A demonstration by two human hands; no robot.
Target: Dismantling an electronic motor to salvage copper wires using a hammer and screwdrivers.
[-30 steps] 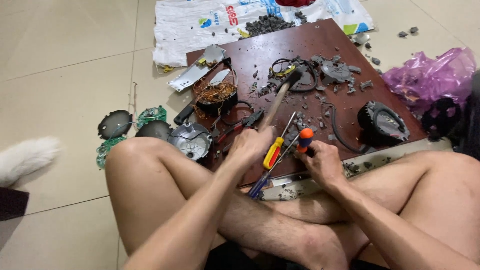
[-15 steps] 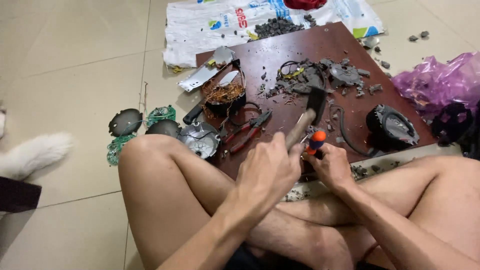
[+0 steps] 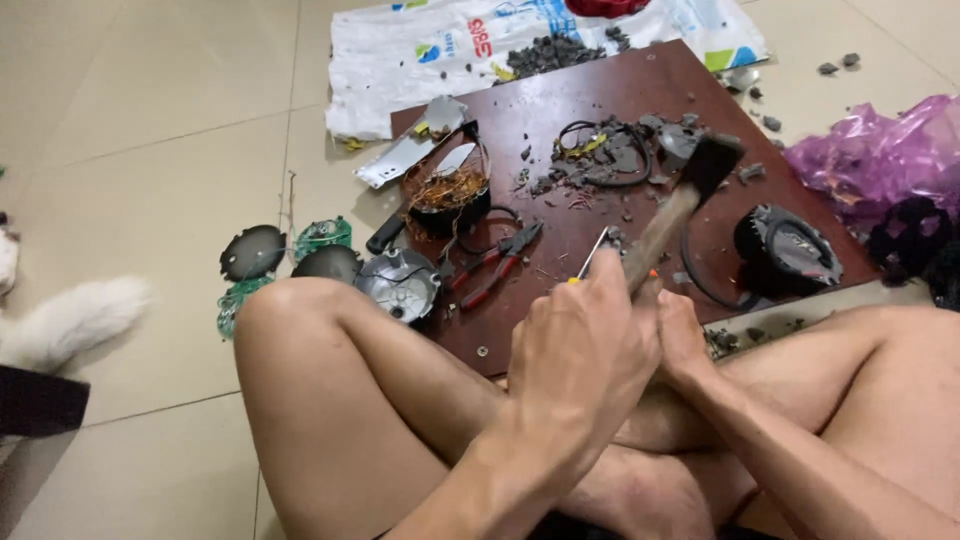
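I sit cross-legged on the floor at a dark red-brown board. My left hand is shut on the wooden handle of a hammer, whose dark head points up and right over the board. My right hand sits just beside it, closed on an orange-handled screwdriver that is almost entirely hidden. The thin shaft of a second screwdriver with a yellow handle shows just past my left knuckles. Broken dark parts and wires lie on the board beyond the hammer.
Red-handled pliers, a black housing with copper winding and a round black part lie on the board. A metal cover, dark discs and green circuit boards sit left. Purple bag right, white sack behind.
My hands have drawn together near the board's front edge. The hammer head has swung to the right and the screwdriver in my right hand has become mostly covered.
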